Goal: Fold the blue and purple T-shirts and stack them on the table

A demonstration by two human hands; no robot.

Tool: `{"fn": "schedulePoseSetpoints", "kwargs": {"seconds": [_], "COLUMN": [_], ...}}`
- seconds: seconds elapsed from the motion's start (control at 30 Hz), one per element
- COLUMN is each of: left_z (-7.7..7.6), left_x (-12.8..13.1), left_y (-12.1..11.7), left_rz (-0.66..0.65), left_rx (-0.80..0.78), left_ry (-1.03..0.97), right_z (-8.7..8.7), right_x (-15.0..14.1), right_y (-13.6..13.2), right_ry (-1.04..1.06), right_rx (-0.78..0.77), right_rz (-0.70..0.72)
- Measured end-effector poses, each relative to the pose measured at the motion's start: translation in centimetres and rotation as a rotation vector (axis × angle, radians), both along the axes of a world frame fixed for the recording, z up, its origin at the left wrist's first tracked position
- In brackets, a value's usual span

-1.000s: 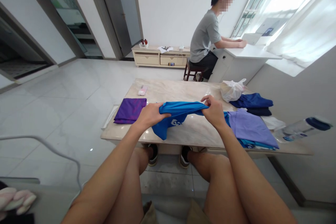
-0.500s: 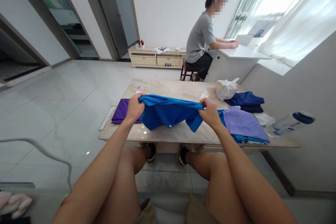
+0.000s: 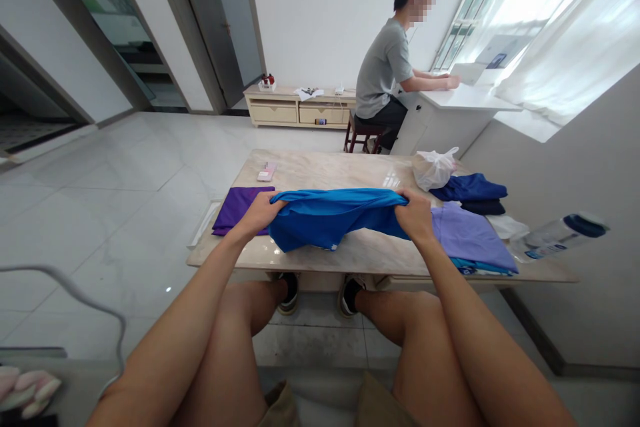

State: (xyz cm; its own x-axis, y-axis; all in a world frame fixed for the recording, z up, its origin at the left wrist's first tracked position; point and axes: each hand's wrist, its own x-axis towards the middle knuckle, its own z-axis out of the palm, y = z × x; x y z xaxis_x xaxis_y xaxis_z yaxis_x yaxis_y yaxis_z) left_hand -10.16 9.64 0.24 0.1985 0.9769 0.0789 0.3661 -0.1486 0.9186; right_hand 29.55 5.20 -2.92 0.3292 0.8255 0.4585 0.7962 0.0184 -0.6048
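Observation:
A blue shirt-like garment (image 3: 320, 217) is stretched between my two hands over the near part of the marble-topped table (image 3: 320, 170). My left hand (image 3: 264, 210) is closed on its left end, beside a folded purple cloth (image 3: 235, 210). At the other end my right hand (image 3: 414, 212) grips the upper edge, close to a folded lavender garment (image 3: 465, 233) lying on a stack. The blue fabric hangs down in folds from the taut top edge, and a small white mark shows near its lower hem.
A pink phone-like item (image 3: 267, 171) lies at the table's back left. Toward the right are a white plastic bag (image 3: 434, 168), dark blue folded clothes (image 3: 470, 187) and a clear bottle (image 3: 555, 238). Beyond, a person in grey (image 3: 385, 67) sits at a white desk (image 3: 465, 99).
Both hands have come slightly lower, and my right hand has shifted right, pulling the blue garment wider. The pink item is now uncovered by my left hand.

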Motion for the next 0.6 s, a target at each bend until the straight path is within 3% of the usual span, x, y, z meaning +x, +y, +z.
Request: {"fn": "schedulePoseSetpoints", "kwargs": {"seconds": [0.1,0.4,0.6], "left_z": [-0.2,0.0,-0.6], "left_x": [0.4,0.9,0.4], "left_y": [0.4,-0.4,0.1], "left_rz": [0.043,-0.042,-0.018], "left_rx": [0.024,-0.017,0.015], "left_ry": [-0.001,0.011,0.028], "right_z": [-0.1,-0.7,-1.1], "right_x": [-0.1,0.1,0.1], "right_y": [0.1,0.4,0.6], "right_ry": [-0.010,-0.021,-0.017], "right_rx": [-0.003,-0.026,-0.049], "right_rz": [0.022,0.074,0.077]}}
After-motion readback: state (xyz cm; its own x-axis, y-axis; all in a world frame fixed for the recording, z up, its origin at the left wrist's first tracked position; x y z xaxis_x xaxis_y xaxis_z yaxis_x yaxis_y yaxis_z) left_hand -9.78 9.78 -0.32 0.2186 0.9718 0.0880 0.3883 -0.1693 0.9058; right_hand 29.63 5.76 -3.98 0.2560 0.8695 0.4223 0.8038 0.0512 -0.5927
